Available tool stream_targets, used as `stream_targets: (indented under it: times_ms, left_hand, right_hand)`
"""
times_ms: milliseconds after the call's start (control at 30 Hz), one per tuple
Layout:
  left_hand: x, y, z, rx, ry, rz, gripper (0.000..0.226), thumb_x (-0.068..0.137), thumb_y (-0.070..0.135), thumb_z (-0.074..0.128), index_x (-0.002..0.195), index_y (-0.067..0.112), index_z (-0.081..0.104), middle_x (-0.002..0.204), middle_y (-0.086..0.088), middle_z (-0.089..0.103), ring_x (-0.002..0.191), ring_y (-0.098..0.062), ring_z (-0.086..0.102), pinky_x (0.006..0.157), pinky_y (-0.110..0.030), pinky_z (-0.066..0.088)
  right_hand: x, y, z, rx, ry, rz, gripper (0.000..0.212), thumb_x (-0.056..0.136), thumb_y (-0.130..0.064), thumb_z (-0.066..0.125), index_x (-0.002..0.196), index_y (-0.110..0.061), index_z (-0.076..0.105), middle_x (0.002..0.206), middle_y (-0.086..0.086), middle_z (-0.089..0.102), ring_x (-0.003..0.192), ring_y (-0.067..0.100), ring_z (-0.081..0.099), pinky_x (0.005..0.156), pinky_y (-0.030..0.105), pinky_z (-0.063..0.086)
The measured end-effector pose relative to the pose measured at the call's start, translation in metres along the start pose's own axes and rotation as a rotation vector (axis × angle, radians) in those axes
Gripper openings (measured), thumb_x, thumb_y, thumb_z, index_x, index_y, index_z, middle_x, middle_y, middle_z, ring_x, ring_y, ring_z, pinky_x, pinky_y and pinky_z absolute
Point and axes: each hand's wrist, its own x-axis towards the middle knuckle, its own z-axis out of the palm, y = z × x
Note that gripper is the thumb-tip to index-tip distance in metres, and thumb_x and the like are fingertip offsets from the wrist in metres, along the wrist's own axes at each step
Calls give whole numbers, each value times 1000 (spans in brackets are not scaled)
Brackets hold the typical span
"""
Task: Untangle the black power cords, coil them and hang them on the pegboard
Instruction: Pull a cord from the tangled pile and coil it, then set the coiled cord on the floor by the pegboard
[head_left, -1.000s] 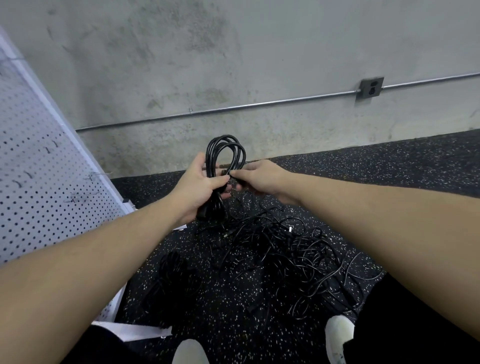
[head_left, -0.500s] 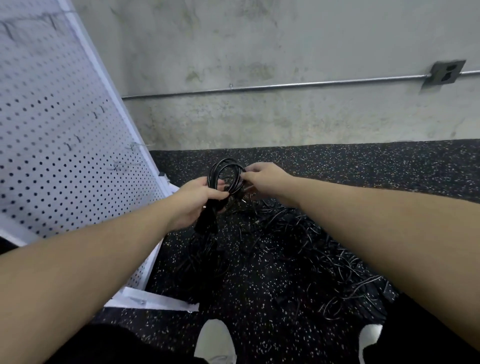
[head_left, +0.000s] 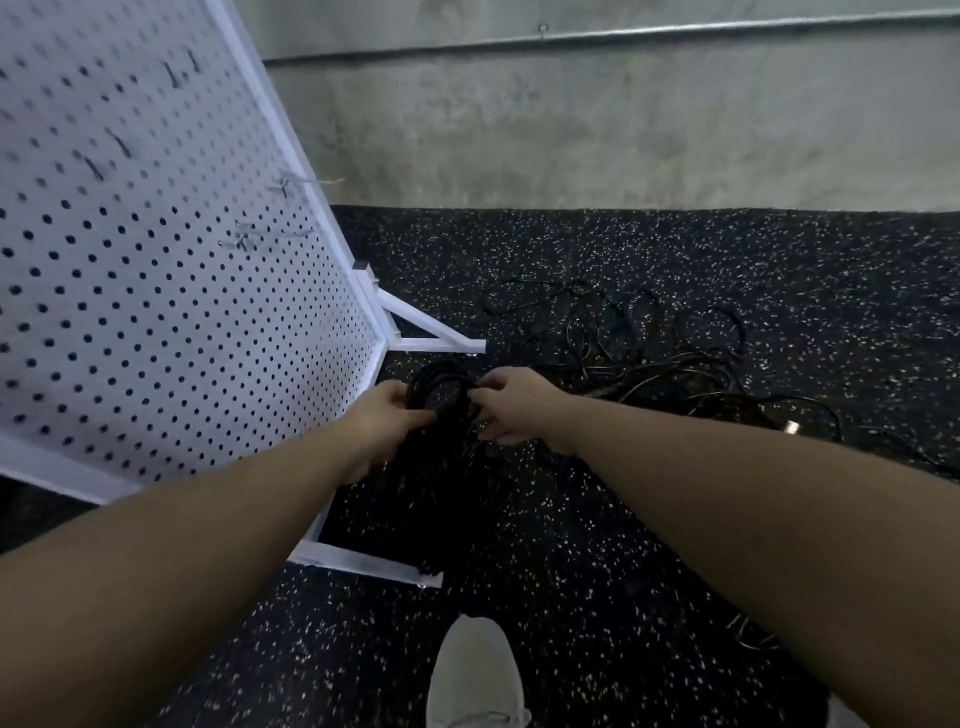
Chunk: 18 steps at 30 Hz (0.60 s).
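Gripping the coiled black power cord with both my left hand and right hand, I am keeping loops bunched for the white perforated pegboard.

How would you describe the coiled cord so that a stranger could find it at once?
Start at the white pegboard on the left and drop to its lower right corner. There both hands grip the coiled cord, a neat black bundle, unlike the loose tangle spread over the floor beyond.

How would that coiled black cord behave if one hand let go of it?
Probably it would sag and start to spring open: the coil has no tie that shows, and the left hand and right hand both pinch its loops. It looks floppy, since its lower part hangs limp. The loose cords sprawling on the floor suggest easy snagging.
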Motion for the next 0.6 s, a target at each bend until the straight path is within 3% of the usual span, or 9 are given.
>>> stream_targets:
  times_ms: [167, 233, 300, 433, 533, 600]
  left_hand:
    - [33, -21, -9, -39, 57, -80, 18, 92, 12, 75, 107, 18, 69, 97, -9, 76, 76, -22, 71, 50, -26, 51]
    - [43, -29, -8, -40, 82, -106, 14, 92, 14, 75, 100, 23, 68, 94, -6, 75, 73, -18, 69, 47, -23, 48]
    - [55, -38, -8, -51, 107, -126, 17, 92, 17, 76, 108, 17, 70, 96, -6, 76, 78, -19, 72, 50, -22, 51]
    - [71, -52, -7, 5, 118, -165, 44, 96, 18, 72, 138, 9, 60, 90, 1, 68, 88, -22, 70, 84, -36, 60]
    - [76, -51, -7, 74, 27, -183, 48, 99, 23, 68, 144, 11, 55, 90, 5, 64, 88, -19, 68, 82, -34, 59]
    - [79, -52, -9, 157, -36, -182, 39, 100, 25, 66, 137, 13, 61, 99, 1, 69, 92, -19, 69, 81, -31, 57]
  right_hand:
    - [32, 3, 20, -59, -65, 31, 43, 104, -34, 54, 144, -22, 44, 124, 7, 65, 86, 18, 67, 83, 39, 60]
    - [43, 11, 21, -105, -87, 40, 44, 104, -34, 53, 145, -24, 43, 126, 5, 64, 85, 17, 67, 83, 38, 61]
    - [52, 20, 17, -132, -84, 56, 40, 104, -34, 52, 143, -25, 46, 125, 4, 63, 84, 17, 67, 84, 38, 61]
    - [66, 35, 6, -174, -120, 100, 30, 106, -31, 48, 133, -22, 54, 113, 2, 67, 88, 17, 67, 87, 37, 59]
    - [70, 42, 3, -191, -136, 113, 27, 106, -32, 46, 129, -22, 56, 103, -1, 68, 82, 14, 66, 83, 34, 58]
    - [68, 45, 3, -215, -143, 113, 26, 106, -32, 46, 129, -22, 56, 104, 1, 69, 81, 12, 66, 83, 34, 58]
